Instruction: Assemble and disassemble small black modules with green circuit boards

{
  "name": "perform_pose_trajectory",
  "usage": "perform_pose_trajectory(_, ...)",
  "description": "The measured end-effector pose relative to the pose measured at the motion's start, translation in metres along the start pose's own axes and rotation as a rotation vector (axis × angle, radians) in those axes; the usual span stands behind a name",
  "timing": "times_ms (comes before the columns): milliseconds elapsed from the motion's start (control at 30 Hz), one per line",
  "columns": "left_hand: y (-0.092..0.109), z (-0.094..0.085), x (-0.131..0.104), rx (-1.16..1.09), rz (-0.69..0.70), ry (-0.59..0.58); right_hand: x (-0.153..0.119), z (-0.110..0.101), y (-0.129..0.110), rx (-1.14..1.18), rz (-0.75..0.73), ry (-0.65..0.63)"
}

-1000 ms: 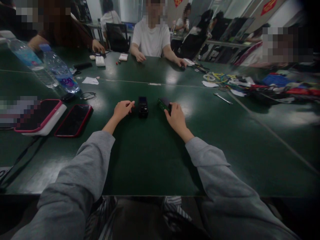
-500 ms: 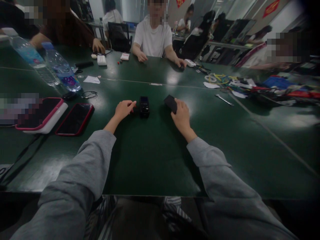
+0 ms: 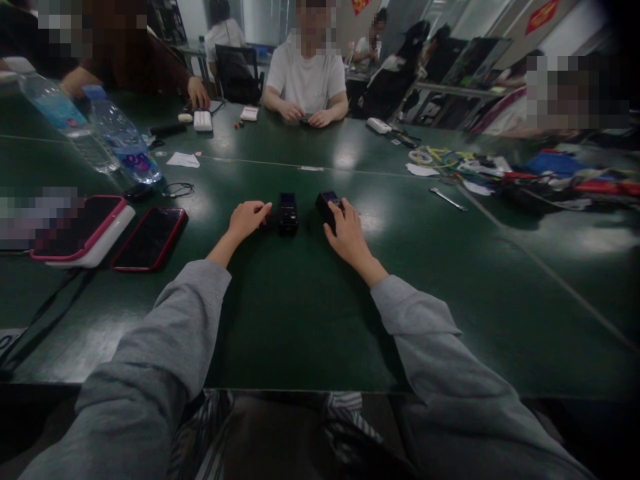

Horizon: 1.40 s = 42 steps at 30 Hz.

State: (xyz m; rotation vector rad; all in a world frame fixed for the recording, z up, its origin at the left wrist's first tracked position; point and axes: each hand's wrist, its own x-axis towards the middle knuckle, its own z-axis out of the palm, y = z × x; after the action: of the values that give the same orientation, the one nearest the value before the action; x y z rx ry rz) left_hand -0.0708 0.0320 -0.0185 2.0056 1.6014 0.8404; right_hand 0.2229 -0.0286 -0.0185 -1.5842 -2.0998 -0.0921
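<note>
A small black handheld device with a screen and buttons (image 3: 288, 213) stands on the green table in front of me. Just left of it, my left hand (image 3: 245, 220) rests with its fingers curled together; whatever they may pinch is too small and dark to make out. To the right, my right hand (image 3: 351, 237) has its fingers over a second black device (image 3: 326, 202) of similar look. Its lit screen shows at the far end, turned up, and the fingers hide its near part. The two devices are apart, the second one angled.
At left lie a red-cased phone (image 3: 150, 239), a pink-edged phone on a white block (image 3: 87, 227) and two water bottles (image 3: 125, 143). A wrench (image 3: 449, 199) and a heap of cables (image 3: 470, 163) are at right. Across the table a person in white (image 3: 307, 83) handles something small.
The second device has turned from showing a plain dark face to showing its screen, and my right hand has shifted slightly left. My left hand is about still. The person opposite brought both hands together.
</note>
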Motion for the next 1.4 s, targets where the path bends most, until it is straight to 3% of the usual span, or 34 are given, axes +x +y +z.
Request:
perform_pose_trajectory(533,0.002,0.0,-0.001,0.019,-0.009,-0.001,-0.002,-0.005,0.002,0.007,0.205,0.042)
perform_pose_trajectory(733,0.002,-0.001,-0.001,0.022,-0.009,0.0,0.001,-0.023,0.002,0.022,0.192,0.295)
perform_pose_trajectory(900,0.003,-0.001,-0.001,0.023,-0.006,-0.003,0.003,-0.031,0.03,-0.037,0.256,0.439)
perform_pose_trajectory(1067,0.002,-0.001,-0.001,0.02,-0.003,-0.006,0.001,-0.019,0.062,0.015,0.357,0.375)
perform_pose_trajectory(1233,0.005,-0.002,-0.002,0.021,-0.007,-0.007,0.0,-0.003,0.069,0.058,0.39,0.218)
perform_pose_trajectory(1400,0.004,-0.002,-0.002,0.03,-0.012,-0.005,0.003,-0.004,0.065,-0.031,0.404,0.303)
